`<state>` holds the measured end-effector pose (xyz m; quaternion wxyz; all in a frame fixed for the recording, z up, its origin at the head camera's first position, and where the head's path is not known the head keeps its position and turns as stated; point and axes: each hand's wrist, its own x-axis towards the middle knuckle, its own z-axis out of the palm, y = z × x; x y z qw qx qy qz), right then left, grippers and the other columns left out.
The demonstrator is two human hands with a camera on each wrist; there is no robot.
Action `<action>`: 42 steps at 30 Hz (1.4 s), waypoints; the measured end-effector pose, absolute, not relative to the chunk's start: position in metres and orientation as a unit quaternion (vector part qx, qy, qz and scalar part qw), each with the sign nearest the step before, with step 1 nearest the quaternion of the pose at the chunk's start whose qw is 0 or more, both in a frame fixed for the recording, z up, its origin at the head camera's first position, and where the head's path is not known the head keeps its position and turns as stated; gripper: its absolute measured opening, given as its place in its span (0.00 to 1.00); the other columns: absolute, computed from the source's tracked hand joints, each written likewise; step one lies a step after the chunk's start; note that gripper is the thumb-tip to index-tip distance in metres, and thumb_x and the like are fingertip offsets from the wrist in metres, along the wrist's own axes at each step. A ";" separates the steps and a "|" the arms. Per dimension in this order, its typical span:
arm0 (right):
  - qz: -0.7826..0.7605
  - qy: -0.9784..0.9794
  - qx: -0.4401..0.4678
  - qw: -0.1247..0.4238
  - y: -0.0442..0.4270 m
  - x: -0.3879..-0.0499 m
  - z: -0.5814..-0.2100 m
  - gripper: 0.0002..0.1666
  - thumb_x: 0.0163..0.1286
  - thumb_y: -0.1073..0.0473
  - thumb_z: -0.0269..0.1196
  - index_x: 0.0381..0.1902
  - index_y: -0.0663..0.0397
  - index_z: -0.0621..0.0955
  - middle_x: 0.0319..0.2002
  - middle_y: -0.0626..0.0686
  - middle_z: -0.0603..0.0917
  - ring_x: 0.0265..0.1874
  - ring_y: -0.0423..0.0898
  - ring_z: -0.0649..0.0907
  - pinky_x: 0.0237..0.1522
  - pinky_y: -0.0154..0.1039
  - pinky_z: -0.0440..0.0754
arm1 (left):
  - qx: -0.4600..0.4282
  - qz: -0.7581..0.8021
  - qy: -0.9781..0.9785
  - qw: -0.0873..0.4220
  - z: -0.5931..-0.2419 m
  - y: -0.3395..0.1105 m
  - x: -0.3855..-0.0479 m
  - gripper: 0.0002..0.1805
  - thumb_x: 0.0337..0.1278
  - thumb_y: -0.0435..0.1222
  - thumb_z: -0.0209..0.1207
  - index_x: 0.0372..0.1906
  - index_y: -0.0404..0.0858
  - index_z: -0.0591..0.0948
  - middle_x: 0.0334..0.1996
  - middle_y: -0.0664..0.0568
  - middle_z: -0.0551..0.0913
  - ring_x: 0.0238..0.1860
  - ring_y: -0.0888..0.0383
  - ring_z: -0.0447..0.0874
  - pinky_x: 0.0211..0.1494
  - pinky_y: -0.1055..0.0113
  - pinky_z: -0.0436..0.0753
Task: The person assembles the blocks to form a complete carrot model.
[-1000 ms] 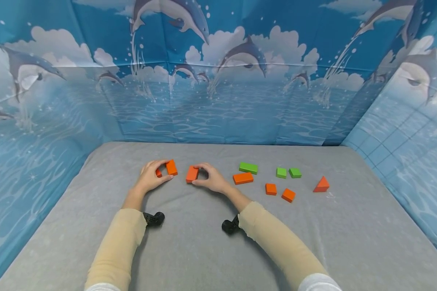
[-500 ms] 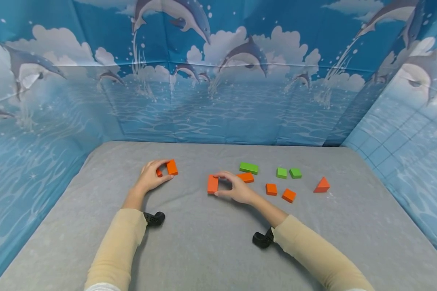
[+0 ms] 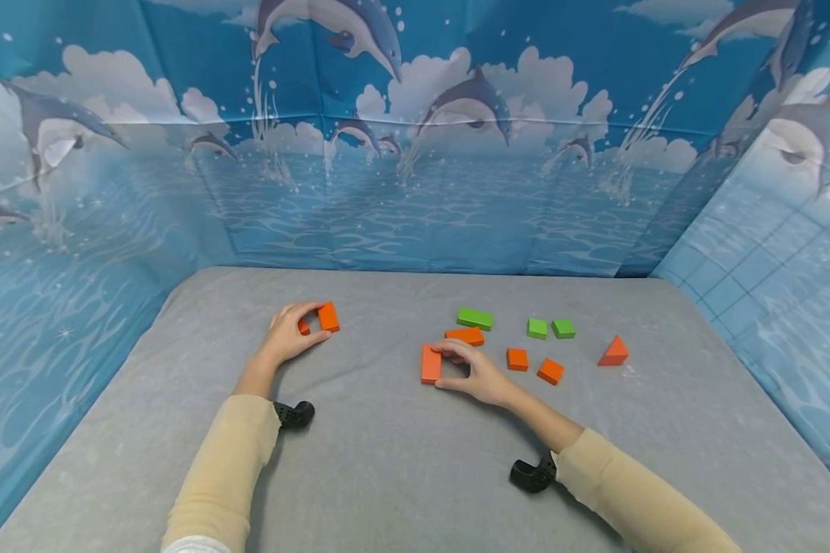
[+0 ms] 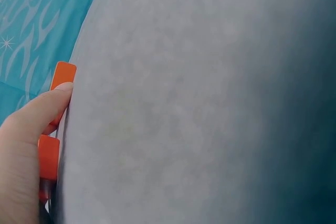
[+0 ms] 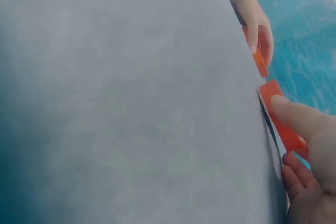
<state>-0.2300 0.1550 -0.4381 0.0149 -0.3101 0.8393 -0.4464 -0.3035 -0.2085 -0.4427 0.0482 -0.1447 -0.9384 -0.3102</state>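
Observation:
My left hand (image 3: 289, 335) pinches an upright orange block (image 3: 328, 316) at its top and bottom edges, between thumb and fingers. Partly hidden within the curve of that hand is a second orange block (image 3: 303, 327). The left wrist view has the thumb (image 4: 44, 109) on the held block (image 4: 64, 73), with the other orange block (image 4: 49, 157) lower down. My right hand (image 3: 480, 375) grips a red-orange rectangular block (image 3: 430, 364) by its right side, thumb below and fingers above. Seen from the right wrist, the thumb lies across this block (image 5: 278, 109).
Beyond the right hand lie a long orange block (image 3: 465, 336) and a long green block (image 3: 474, 319). Two small orange blocks (image 3: 516, 359), two small green blocks (image 3: 536, 329) and a red-orange triangular block (image 3: 613, 352) sit farther right. A dolphin-print curtain (image 3: 415, 207) borders the grey table (image 3: 387, 461).
The right hand has carried its red-orange block rightward and nearer to me, away from the left hand. The left hand has stayed in place with its block.

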 end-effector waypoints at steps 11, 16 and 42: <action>-0.435 0.848 -0.301 0.027 0.166 -0.233 -0.447 0.33 0.55 0.58 0.68 0.59 0.59 0.72 0.58 0.55 0.72 0.54 0.50 0.73 0.55 0.45 0.70 | -0.148 -0.312 -0.937 0.055 -0.443 -0.208 -0.304 0.35 0.48 0.48 0.65 0.62 0.40 0.70 0.60 0.38 0.68 0.63 0.40 0.57 0.65 0.43 0.47; -0.430 0.852 -0.296 0.034 0.166 -0.233 -0.447 0.34 0.55 0.57 0.68 0.59 0.57 0.72 0.59 0.54 0.72 0.54 0.49 0.73 0.56 0.45 0.69 | -0.155 -0.326 -0.930 0.070 -0.442 -0.206 -0.303 0.33 0.47 0.48 0.66 0.60 0.41 0.73 0.58 0.40 0.71 0.62 0.42 0.59 0.65 0.45 0.45; -0.424 0.854 -0.299 0.042 0.166 -0.234 -0.446 0.33 0.57 0.55 0.67 0.60 0.57 0.71 0.59 0.55 0.71 0.55 0.50 0.73 0.56 0.47 0.69 | -0.338 -0.400 -0.851 -0.045 -0.433 -0.096 -0.261 0.32 0.41 0.43 0.70 0.57 0.42 0.76 0.56 0.50 0.75 0.59 0.51 0.66 0.61 0.50 0.63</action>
